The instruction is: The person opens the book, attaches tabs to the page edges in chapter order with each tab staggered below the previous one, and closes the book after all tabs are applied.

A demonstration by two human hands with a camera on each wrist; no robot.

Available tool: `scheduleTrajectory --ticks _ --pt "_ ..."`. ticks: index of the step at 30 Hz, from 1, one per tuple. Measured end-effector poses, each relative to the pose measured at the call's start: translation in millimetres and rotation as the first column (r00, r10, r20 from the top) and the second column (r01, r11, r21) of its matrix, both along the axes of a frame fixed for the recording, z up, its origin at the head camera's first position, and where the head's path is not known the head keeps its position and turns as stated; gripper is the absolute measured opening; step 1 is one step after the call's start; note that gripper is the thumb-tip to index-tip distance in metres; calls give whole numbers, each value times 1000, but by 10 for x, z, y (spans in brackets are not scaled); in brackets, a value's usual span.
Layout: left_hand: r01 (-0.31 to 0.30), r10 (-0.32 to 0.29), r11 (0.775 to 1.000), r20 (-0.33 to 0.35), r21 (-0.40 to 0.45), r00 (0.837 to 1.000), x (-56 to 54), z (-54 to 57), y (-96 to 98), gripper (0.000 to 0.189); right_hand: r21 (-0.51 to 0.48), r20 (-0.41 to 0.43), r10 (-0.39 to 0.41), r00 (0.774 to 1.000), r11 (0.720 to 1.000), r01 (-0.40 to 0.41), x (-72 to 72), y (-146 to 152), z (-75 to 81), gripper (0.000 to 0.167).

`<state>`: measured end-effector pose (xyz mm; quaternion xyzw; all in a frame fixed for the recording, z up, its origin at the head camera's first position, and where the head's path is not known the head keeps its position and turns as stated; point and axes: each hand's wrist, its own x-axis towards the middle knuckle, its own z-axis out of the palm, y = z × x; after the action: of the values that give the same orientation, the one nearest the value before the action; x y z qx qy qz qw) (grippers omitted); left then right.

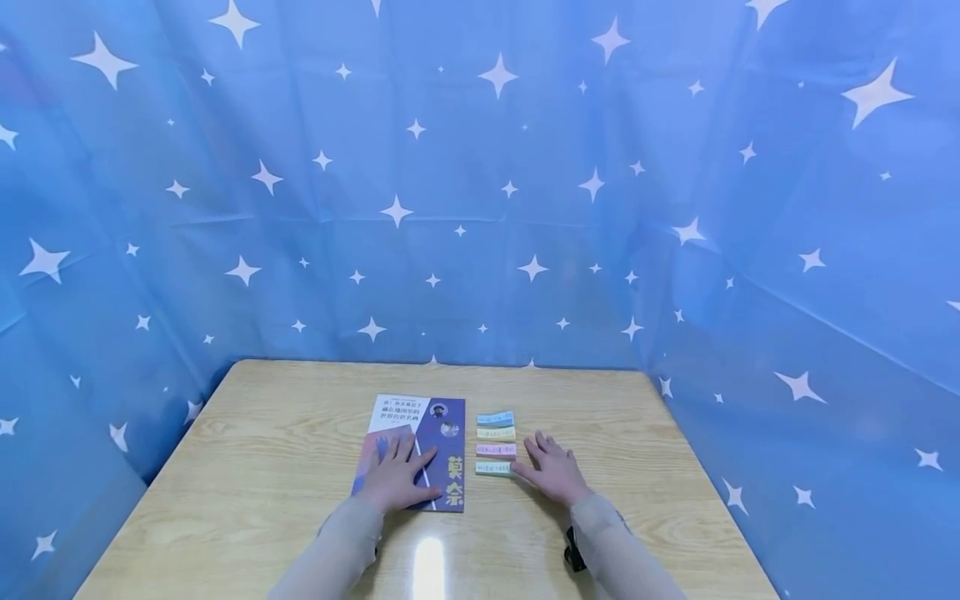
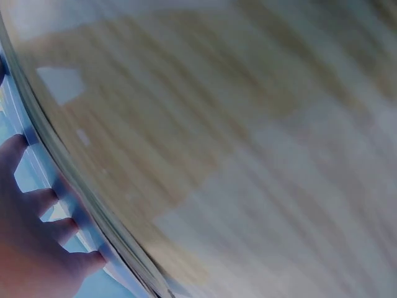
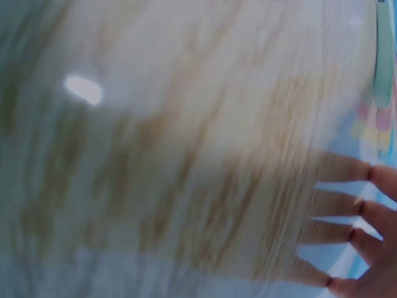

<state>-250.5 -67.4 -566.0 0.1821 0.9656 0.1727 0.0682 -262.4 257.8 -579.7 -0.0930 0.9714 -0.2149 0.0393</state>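
A purple and white book [image 1: 450,417] with large yellow characters on its cover lies flat on the table. My left hand [image 1: 396,477] rests on the cover, fingers spread; the left wrist view shows its fingertips near the book's edge [image 2: 93,214]. Just right of the book, several small paper strips with handwriting form a column: blue [image 1: 495,419], yellow [image 1: 496,433], pink [image 1: 496,451] and pale green [image 1: 492,468]. My right hand [image 1: 557,471] rests on the table with fingers spread, its thumb tip at the green strip's right end. Neither hand grips anything.
The wood-grain table [image 1: 285,433] has a glossy top with a bright light reflection near the front. A blue curtain [image 1: 465,183] with white stars hangs behind it and along both sides. A black strap [image 1: 573,550] is on my right wrist.
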Motion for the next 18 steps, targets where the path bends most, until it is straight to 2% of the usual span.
scheduleTrajectory --ticks 11,15,18 --pt "2 -2 1000 12 8 1000 -18 31 71 80 3 -14 -5 1000 1000 5 3 -1 -8 78" --pt "38 -38 999 3 18 999 -25 10 53 79 -6 -13 -7 1000 1000 7 10 1 2 78" --pt "90 -89 996 -6 23 996 -23 -15 22 82 -16 -6 -5 1000 1000 5 17 7 13 77"
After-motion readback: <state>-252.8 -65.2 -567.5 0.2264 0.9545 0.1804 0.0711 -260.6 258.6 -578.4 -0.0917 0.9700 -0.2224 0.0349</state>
